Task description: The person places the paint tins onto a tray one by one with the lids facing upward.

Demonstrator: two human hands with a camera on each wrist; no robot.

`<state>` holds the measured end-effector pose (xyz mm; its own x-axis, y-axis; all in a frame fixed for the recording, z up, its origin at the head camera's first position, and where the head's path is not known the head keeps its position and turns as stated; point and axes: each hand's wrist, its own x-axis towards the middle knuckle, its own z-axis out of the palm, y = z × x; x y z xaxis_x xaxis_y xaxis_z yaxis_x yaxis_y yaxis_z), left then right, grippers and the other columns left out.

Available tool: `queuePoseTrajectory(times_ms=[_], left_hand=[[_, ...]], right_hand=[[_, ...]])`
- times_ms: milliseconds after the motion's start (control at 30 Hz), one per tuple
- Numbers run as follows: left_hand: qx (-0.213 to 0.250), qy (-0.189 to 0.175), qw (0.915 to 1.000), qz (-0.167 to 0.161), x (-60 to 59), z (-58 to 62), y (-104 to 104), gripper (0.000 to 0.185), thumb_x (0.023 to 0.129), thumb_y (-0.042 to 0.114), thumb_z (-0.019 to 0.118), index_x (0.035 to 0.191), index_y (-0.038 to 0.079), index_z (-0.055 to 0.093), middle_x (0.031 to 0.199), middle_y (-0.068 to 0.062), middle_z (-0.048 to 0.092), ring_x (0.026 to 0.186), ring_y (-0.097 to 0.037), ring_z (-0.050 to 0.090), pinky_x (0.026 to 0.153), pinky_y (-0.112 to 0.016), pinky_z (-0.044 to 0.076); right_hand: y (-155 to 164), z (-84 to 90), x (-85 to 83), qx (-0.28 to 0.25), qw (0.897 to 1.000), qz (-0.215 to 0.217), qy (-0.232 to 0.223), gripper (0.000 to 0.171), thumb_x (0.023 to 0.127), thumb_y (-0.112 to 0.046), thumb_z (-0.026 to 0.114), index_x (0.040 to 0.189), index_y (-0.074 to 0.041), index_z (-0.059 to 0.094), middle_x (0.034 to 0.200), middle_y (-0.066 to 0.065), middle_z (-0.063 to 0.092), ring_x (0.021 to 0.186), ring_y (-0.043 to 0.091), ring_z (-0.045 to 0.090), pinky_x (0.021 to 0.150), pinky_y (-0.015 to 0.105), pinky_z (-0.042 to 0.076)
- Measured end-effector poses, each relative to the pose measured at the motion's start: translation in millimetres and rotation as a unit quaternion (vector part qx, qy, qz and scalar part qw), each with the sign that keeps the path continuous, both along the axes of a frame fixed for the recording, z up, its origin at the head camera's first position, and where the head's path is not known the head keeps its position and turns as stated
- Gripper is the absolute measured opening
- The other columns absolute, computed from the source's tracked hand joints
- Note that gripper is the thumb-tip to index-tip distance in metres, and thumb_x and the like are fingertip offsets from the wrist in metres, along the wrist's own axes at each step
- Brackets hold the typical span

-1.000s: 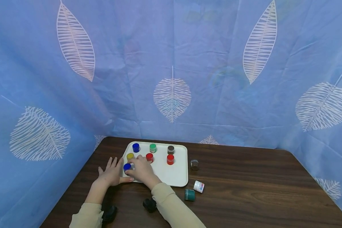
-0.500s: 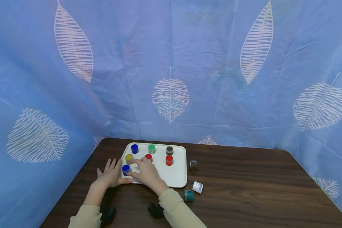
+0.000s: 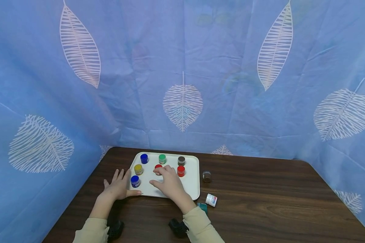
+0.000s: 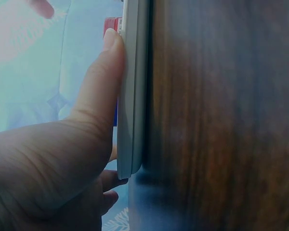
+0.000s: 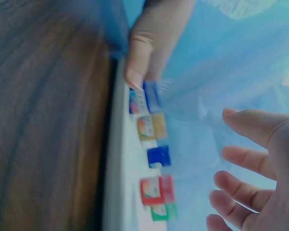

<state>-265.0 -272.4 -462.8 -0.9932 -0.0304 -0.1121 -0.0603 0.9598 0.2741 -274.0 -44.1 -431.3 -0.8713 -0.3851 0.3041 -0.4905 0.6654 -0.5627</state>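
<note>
A white tray [image 3: 189,185] lies on the dark wooden table and holds several small paint jars. At its front left stands a blue-lidded jar [image 3: 135,181], with nothing touching it. My left hand [image 3: 118,186] lies flat on the table, and its thumb [image 4: 102,77] presses against the tray's rim [image 4: 133,96]. My right hand [image 3: 168,180] hovers open over the tray's middle with its fingers [image 5: 248,161] spread and holding nothing. Its fingertips partly cover a red-lidded jar [image 3: 158,167]. The right wrist view shows the jar row, led by the blue jar [image 5: 144,98].
Other jars on the tray are blue [image 3: 144,158], green [image 3: 162,158], brown [image 3: 181,160], yellow [image 3: 138,169] and red [image 3: 180,170]. Right of the tray sit a brown jar [image 3: 206,176], a tipped white jar [image 3: 211,199] and a teal jar [image 3: 203,206] half behind my sleeve. Blue curtains surround the table [image 3: 261,202].
My right hand has let go of the front-left blue jar and moved right, across the tray, opening its fingers. The left hand has stayed against the tray's edge.
</note>
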Motion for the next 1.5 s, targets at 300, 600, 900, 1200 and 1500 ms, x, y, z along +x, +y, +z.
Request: queuePoseTrajectory(times_ms=[300,600,900,1200,1500], left_hand=[[0.005,-0.007,1.0,0.001,-0.1,3.2,1.8,0.123,0.067,0.075,0.069,0.152,-0.001,0.023,0.155,-0.035,0.02,0.146,-0.053,0.008,0.103,-0.083,0.007],[0.003,0.008,0.9999,-0.006,-0.2,-0.8,-1.9,0.125,0.066,0.077,0.067,0.152,-0.002,0.023,0.155,-0.035,0.021,0.145,-0.054,0.008,0.101,-0.084,0.007],[-0.002,0.003,1.0,-0.003,0.7,0.9,-0.6,0.124,0.066,0.077,0.068,0.152,-0.002,0.024,0.154,-0.035,0.023,0.145,-0.054,0.009,0.102,-0.083,0.008],[-0.002,-0.004,1.0,-0.001,0.6,2.0,0.9,0.122,0.068,0.074,0.069,0.152,-0.002,0.023,0.155,-0.035,0.022,0.146,-0.053,0.008,0.103,-0.082,0.008],[0.003,-0.004,1.0,-0.002,0.2,1.3,0.1,0.123,0.068,0.075,0.068,0.152,-0.002,0.022,0.155,-0.035,0.021,0.146,-0.053,0.007,0.103,-0.083,0.007]], right_hand=[[28.1,14.0,-7.4,-0.021,1.0,-0.021,0.008,0.026,0.085,-0.035,0.074,0.1,-0.014,0.07,0.095,0.008,0.064,0.085,0.017,0.055,0.071,0.03,0.046],[60.9,24.8,-21.3,-0.028,0.998,-0.062,0.012,0.02,0.087,-0.031,0.073,0.091,-0.011,0.071,0.089,0.01,0.064,0.077,0.016,0.051,0.066,0.029,0.044],[96.7,20.9,-33.3,-0.013,0.992,-0.127,-0.001,0.018,0.088,-0.031,0.072,0.088,-0.013,0.069,0.093,0.008,0.063,0.085,0.02,0.055,0.073,0.037,0.05],[128.8,14.0,-45.0,-0.012,0.985,-0.167,-0.035,0.022,0.089,-0.033,0.071,0.084,-0.012,0.066,0.092,0.008,0.059,0.08,0.021,0.049,0.065,0.034,0.042],[149.9,1.0,-51.9,0.033,0.971,-0.225,-0.078,0.031,0.088,-0.042,0.07,0.083,-0.012,0.063,0.087,0.008,0.056,0.081,0.025,0.051,0.061,0.034,0.04]])
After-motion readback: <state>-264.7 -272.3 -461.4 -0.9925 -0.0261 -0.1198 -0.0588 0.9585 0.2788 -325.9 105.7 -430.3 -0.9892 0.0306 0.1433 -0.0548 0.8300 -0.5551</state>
